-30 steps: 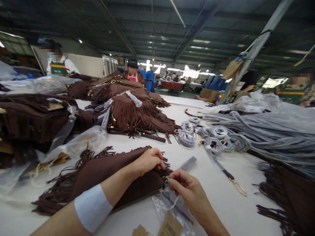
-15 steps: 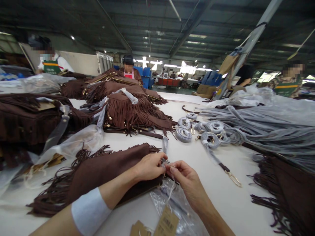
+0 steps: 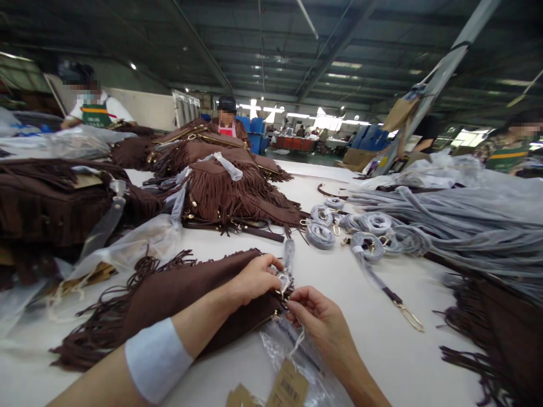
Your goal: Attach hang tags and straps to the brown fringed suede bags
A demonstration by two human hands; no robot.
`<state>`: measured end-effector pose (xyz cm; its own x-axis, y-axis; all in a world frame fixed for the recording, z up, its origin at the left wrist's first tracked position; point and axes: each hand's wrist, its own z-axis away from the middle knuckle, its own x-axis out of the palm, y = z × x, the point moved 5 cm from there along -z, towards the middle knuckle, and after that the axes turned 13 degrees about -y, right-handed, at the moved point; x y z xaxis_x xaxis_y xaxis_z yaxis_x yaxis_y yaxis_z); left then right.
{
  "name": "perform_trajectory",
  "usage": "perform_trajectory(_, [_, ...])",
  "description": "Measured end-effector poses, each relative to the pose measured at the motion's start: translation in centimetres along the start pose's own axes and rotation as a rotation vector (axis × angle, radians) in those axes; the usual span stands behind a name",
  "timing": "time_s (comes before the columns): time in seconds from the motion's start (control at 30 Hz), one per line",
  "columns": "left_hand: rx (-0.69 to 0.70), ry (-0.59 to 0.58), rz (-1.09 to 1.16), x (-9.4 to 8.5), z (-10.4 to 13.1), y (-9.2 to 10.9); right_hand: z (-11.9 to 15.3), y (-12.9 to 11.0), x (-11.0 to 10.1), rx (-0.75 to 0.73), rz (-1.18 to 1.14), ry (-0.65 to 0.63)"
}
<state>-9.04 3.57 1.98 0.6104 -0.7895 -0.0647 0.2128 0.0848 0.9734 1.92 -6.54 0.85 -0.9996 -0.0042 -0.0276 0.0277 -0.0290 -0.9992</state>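
Note:
A dark brown fringed suede bag (image 3: 182, 299) lies on the table in front of me. At its right end, my left hand (image 3: 254, 280) pinches a gold metal clasp (image 3: 283, 282) between thumb and fingers. Just right of it, my right hand (image 3: 318, 314) is closed in a pinch on a thin white tag string (image 3: 300, 339). From that string hangs a brown cardboard tag (image 3: 288, 384) with a barcode. Under the right hand lies a clear plastic bag (image 3: 271, 345). A plastic-wrapped strap end (image 3: 289, 254) stretches away beyond the clasp.
Fringed brown bags (image 3: 229, 186) are heaped ahead, with others at left (image 3: 42, 203). Coiled wrapped straps (image 3: 320, 234) and a pile of long grey wrapped straps (image 3: 466, 220) lie to the right. One strap ends in a gold hook (image 3: 410, 317). Co-workers (image 3: 97, 110) stand across the table.
My hands have drawn slightly apart, leaving the gold clasp more visible at my left fingertips. My right hand has shifted a little down and right. The view has turned slightly left.

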Motion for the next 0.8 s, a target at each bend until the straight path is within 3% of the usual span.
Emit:
perform_trajectory(0.17, [0.0,0.001,0.01,0.0,-0.1,-0.13,-0.14,0.09,-0.49,-0.033,0.014,0.039])
perform_trajectory(0.8, [0.006,0.008,-0.03,-0.12,-0.36,-0.6,-0.7,0.55,-0.16,-0.034,0.12,-0.045])
